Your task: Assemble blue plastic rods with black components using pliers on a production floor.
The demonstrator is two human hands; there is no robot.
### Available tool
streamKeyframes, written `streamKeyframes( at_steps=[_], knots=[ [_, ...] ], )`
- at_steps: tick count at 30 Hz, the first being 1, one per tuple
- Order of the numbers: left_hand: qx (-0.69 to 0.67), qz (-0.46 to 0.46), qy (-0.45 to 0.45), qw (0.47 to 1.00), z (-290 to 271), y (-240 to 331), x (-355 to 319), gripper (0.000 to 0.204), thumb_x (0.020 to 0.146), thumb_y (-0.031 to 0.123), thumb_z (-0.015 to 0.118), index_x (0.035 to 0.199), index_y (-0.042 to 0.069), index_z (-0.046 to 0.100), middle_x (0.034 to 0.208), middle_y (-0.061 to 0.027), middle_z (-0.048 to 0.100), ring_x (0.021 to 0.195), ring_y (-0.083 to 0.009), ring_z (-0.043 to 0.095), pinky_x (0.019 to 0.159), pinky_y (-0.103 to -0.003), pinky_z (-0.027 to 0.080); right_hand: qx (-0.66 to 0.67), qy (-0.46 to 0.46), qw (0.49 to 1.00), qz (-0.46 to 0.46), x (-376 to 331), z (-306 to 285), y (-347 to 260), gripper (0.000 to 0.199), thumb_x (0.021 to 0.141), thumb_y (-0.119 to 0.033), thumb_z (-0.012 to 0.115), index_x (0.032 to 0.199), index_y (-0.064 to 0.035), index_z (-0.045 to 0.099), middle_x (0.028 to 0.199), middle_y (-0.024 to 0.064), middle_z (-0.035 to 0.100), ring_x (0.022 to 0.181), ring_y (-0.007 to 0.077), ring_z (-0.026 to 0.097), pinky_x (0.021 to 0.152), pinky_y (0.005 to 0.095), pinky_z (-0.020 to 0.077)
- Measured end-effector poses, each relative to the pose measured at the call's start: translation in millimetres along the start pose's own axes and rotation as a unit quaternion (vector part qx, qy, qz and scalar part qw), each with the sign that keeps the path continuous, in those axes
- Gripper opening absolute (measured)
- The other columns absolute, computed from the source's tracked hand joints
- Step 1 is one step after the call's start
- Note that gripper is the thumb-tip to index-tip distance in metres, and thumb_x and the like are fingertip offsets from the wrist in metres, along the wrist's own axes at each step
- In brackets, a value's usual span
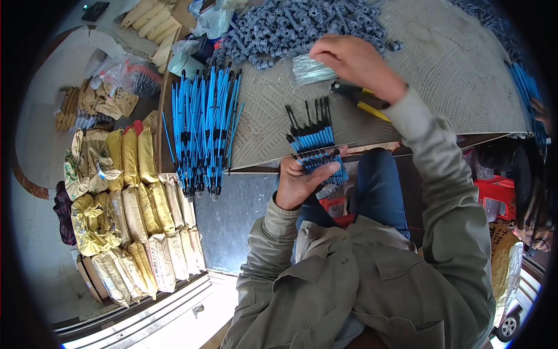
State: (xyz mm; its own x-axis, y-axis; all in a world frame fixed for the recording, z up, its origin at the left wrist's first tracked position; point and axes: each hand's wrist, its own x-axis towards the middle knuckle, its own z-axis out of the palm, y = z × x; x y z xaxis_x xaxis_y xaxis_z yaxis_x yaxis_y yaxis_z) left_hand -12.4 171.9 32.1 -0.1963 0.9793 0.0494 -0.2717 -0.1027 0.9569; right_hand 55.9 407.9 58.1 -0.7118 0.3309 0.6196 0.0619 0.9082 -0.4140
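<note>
My left hand [299, 185] is wrapped round a bundle of thin blue tubes with black ends [317, 136] at the table's front edge. Its thumb presses across the near side, and the black tips point away from me. Over a small pile of clear plastic strips [313, 68] is my right hand [357, 61], its fingers curled together. Their tips are partly hidden, so what they hold cannot be made out. Below the right wrist lies a hand tool with yellow handles and a dark head [372, 110].
A heap of grey plastic fittings [302, 26] covers the table's [465, 81] back. Many more blue tubes [203, 128] lie at its left end. Stacked yellow and tan packages [139, 209] stand lower left. A red stool [497, 195] and another person's hand [542, 113] are at the right.
</note>
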Motion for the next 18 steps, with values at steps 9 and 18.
streamKeyframes(
  at_steps=[9,18],
  knots=[
    [0.006,-0.008,0.008,1.000,-6.1,4.9,1.5,0.018,0.079,-0.009,0.061,0.097,-0.004,0.063,0.097,-0.0102,0.065,0.095,-0.0187,0.061,0.079,-0.028,0.051,-0.137,-0.183,0.973,0.044,23.7,45.1,45.8,0.008,0.076,-0.016,0.054,0.077,-0.0089,0.057,0.082,0.0074,0.056,0.080,0.0290,0.057,0.066,0.0421,0.0456],
    [-0.008,-0.006,-0.006,1.000,-10.2,4.8,5.6,0.017,0.079,-0.005,0.063,0.097,-0.005,0.063,0.097,-0.0101,0.065,0.094,-0.0187,0.062,0.078,-0.029,0.050,0.115,0.020,0.993,0.023,5.0,6.4,7.8,0.006,0.080,-0.006,0.058,0.077,-0.0026,0.053,0.076,0.0070,0.051,0.069,0.0215,0.055,0.061,0.0290,0.0453]
  ],
)
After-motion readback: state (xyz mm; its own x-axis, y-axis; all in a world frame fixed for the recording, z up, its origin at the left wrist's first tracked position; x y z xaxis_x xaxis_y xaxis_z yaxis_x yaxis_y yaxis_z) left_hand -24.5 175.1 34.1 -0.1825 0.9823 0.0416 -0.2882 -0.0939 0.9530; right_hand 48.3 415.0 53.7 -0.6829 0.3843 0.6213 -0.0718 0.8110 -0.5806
